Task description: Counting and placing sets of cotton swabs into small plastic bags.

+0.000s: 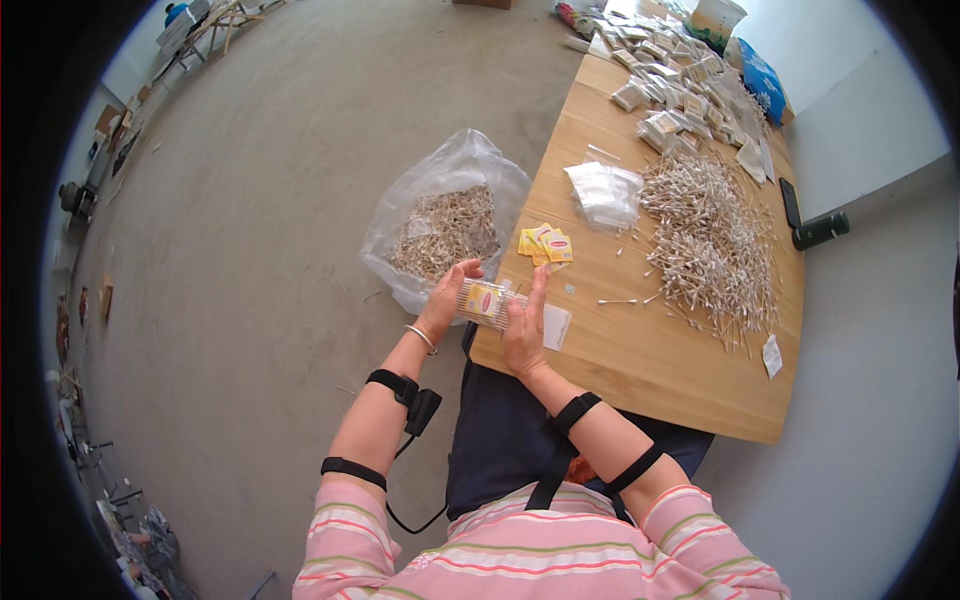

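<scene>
A clear packet of cotton swabs (487, 301) was pinched between left hand (447, 292) and right hand (525, 328) fingertips; loosened pressure could spill swabs.

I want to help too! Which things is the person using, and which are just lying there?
In use: small clear packet of swabs held by left hand and right hand; yellow labels; loose swab pile; empty clear bags.

Lying about: dark phone, dark bottle, blue package.
</scene>
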{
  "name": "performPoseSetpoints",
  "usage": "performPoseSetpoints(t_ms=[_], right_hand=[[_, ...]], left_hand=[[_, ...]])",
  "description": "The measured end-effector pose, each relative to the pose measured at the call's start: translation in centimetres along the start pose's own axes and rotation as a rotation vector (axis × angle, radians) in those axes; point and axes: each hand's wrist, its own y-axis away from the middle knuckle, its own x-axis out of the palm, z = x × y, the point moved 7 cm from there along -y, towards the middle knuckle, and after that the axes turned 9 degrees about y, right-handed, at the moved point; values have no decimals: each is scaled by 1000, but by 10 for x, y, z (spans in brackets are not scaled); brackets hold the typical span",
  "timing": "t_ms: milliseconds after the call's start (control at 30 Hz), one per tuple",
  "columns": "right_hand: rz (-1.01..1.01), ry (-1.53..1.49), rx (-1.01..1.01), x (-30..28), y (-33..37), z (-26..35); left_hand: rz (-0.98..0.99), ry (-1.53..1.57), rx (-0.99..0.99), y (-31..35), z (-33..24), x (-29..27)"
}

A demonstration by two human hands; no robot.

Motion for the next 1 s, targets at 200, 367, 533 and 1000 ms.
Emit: performPoseSetpoints(t_ms=[200,367,533,1000], right_hand=[[-1,-120,-27,22,-5,-2],[-67,-155,-22,34,-6,9],[-20,-76,-50,39,-5,11],[-311,877,-70,-132,-21,-49]], left_hand=[[52,111,-45,1,-5,9],[44,116,-17,2,1,9],[59,184,-53,6,-2,13],[-315,-736,27,-6,4,-7]])
